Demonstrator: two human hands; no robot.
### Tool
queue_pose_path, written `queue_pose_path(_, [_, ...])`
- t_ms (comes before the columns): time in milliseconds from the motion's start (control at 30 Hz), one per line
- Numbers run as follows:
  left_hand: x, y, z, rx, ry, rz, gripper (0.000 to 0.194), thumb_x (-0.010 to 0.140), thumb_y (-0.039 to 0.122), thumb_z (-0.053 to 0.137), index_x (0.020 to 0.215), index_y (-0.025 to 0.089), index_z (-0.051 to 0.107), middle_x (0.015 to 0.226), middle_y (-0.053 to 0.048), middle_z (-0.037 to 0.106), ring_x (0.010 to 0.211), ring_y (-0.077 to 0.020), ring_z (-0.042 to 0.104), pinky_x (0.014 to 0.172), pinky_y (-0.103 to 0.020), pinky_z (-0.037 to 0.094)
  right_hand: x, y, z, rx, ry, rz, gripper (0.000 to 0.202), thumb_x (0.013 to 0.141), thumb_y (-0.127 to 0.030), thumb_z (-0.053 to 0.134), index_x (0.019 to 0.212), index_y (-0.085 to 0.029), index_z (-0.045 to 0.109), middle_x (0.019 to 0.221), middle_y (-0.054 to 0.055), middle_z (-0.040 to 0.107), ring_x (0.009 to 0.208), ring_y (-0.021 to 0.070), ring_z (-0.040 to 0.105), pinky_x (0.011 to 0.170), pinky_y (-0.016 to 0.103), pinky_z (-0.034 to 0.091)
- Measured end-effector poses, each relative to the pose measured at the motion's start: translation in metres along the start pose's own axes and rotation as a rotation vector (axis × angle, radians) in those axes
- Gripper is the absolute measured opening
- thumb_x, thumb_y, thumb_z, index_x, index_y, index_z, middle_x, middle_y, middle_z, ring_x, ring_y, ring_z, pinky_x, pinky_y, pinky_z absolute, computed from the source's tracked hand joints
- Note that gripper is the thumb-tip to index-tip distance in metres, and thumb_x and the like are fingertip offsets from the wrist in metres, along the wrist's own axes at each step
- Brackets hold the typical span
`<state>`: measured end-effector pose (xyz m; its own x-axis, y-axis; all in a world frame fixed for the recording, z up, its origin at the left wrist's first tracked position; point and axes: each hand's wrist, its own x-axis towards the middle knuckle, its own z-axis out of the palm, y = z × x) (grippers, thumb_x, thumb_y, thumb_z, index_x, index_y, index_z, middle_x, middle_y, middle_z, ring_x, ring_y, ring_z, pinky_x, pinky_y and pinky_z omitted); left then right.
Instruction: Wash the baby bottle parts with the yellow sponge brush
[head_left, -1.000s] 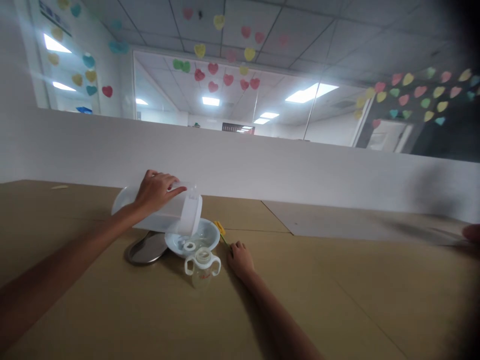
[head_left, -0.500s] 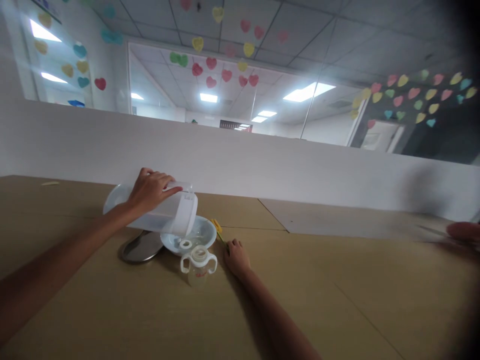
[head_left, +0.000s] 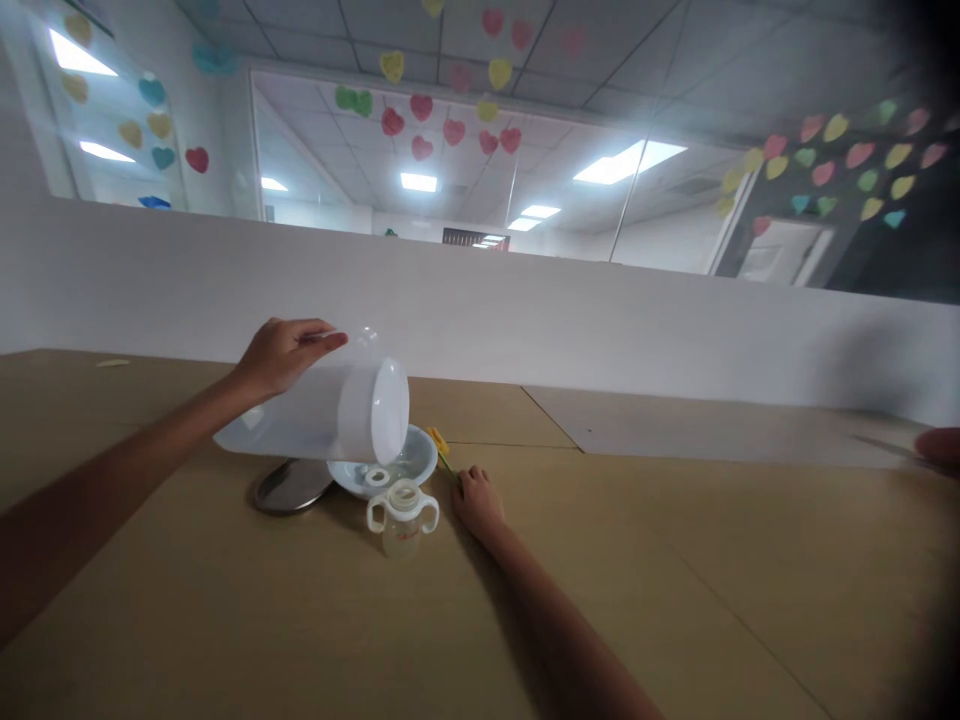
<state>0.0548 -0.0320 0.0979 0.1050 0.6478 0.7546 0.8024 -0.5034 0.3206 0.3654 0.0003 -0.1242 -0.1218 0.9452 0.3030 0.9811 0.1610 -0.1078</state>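
My left hand is closed round the handle of a translucent white pitcher. The pitcher lies on its side in the air, its round white end over a pale blue bowl. Inside the bowl are clear liquid and a small white ring-shaped cap. A two-handled baby bottle stands upright and topless in front of the bowl. My right hand rests on the table, fingers closed on the green stem of a thin yellow-headed stick, whose exact kind is unclear.
A round metal lid or plate lies left of the bowl. A pale strip sits at the table's far left. At the right edge a blurred reddish thing shows. A white wall with glass above it backs the wooden table.
The pitcher has turned in my left hand's grip and moved slightly right, its end now rounder to view. The reddish thing has shifted toward the right edge. My right hand stays at the stick.
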Motion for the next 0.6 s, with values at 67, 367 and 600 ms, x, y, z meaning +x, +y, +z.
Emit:
queue_pose_path(67, [0.000, 0.008, -0.002, -0.011, -0.026, 0.034, 0.042, 0.078, 0.059, 0.048, 0.080, 0.022, 0.068, 0.079, 0.000, 0.070, 0.066, -0.0151, 0.057, 0.064, -0.026, 0.040, 0.000, 0.000, -0.001, -0.003, -0.001, -0.009, 0.026, 0.088, -0.019, 0.043, 0.102, -0.012, 0.063, 0.105, 0.014, 0.059, 0.102, 0.0235, 0.051, 0.082, 0.030, 0.039])
queue_pose_path(367, [-0.002, 0.027, 0.005, 0.003, -0.083, 0.160, 0.042, 0.080, 0.057, 0.046, 0.081, 0.022, 0.070, 0.079, 0.000, 0.071, 0.065, -0.0141, 0.058, 0.076, -0.029, 0.039, 0.000, 0.000, 0.000, 0.007, 0.001, 0.001, 0.025, 0.088, -0.019, 0.043, 0.103, -0.013, 0.063, 0.106, 0.014, 0.059, 0.100, 0.0235, 0.051, 0.078, 0.029, 0.040])
queue_pose_path(600, [-0.006, -0.014, 0.001, -0.053, 0.033, -0.015, 0.044, 0.079, 0.057, 0.050, 0.080, 0.016, 0.068, 0.066, 0.002, 0.062, 0.059, -0.0103, 0.047, 0.060, -0.023, 0.035, 0.001, 0.001, 0.000, 0.003, -0.007, -0.013, 0.026, 0.089, -0.019, 0.043, 0.102, -0.011, 0.063, 0.106, 0.015, 0.059, 0.102, 0.0237, 0.050, 0.083, 0.031, 0.038])
